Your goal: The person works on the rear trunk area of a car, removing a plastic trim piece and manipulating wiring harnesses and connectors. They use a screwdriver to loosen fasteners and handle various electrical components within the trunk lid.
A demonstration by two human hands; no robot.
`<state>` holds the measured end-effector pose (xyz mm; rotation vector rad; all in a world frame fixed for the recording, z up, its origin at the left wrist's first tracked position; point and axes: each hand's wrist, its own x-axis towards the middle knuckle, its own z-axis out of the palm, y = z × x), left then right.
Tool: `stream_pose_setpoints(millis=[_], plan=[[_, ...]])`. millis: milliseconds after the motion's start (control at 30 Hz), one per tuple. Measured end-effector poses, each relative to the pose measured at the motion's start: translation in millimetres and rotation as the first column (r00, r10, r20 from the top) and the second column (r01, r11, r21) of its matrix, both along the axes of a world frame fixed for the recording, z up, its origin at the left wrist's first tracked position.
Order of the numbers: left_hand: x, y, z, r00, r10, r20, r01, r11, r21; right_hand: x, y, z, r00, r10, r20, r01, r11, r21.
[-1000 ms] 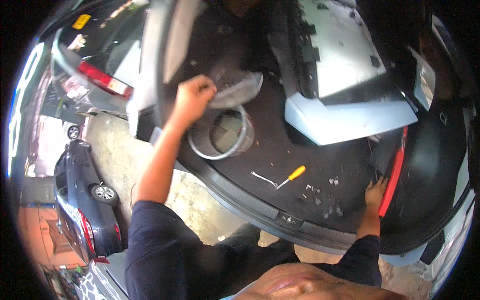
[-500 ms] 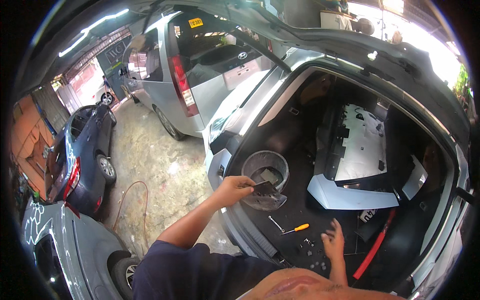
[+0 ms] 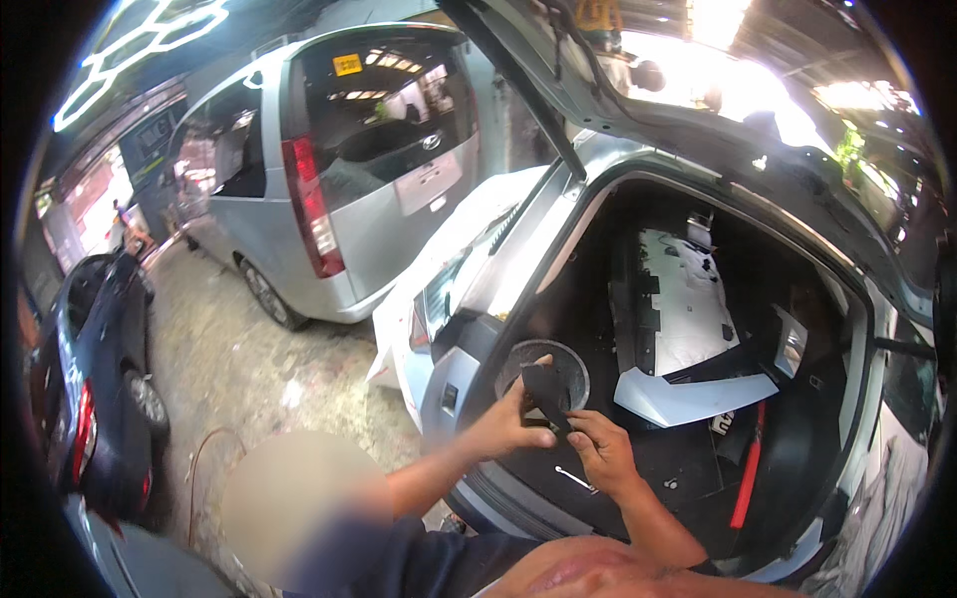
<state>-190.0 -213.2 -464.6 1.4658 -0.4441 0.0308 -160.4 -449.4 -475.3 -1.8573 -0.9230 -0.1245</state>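
Observation:
A flat black plastic piece (image 3: 545,387) is held up between my hands over the near left of an open car boot. My left hand (image 3: 510,424) grips its left side, fingers wrapped round it and thumb toward its lower end. My right hand (image 3: 604,453) has its fingers closed on the lower right end. Behind the piece stands a round grey bucket (image 3: 580,371), partly covered by it and my left hand. A wrench (image 3: 573,479) lies on the boot floor, just below my hands. Several small fasteners (image 3: 670,484) lie right of my right forearm.
Light blue trim (image 3: 688,399), a smaller trim piece (image 3: 791,344), a white-faced black panel (image 3: 688,299) and a red strip (image 3: 752,468) lie in the boot. The raised tailgate (image 3: 688,135) hangs overhead. A silver van (image 3: 369,229) and dark car (image 3: 105,379) stand left.
My right hand has come up and left from over the boot floor onto the black piece. The piece is now turned more upright. The view has shifted, and the orange screwdriver is out of sight.

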Motion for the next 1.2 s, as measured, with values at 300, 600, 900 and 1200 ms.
stream_pose_setpoints(millis=[300, 600, 900, 1200], plan=[[36.0, 139.4, 132.6, 0.906, 0.227, 0.357, -0.207, 0.974, -0.094, -20.0, 173.4, 160.0, 0.908, -0.153, 0.39, 0.149, 0.988, 0.042], [123.5, 237.5, 363.7, 0.411, 0.593, 0.692, -0.528, 0.774, -0.349, -45.9, 129.1, 185.2, 0.887, -0.226, 0.403, 0.341, 0.909, -0.239], [164.0, 210.7, 441.8, 0.017, 0.558, 0.83, -0.317, 0.79, -0.525, -98.0, 109.2, 153.5, 0.809, -0.536, 0.241, 0.587, 0.712, -0.386], [198.9, 220.1, 468.8, -0.161, 0.503, 0.849, -0.267, 0.806, -0.528, -141.9, 199.4, 139.1, 0.648, -0.742, 0.173, 0.745, 0.569, -0.348]])
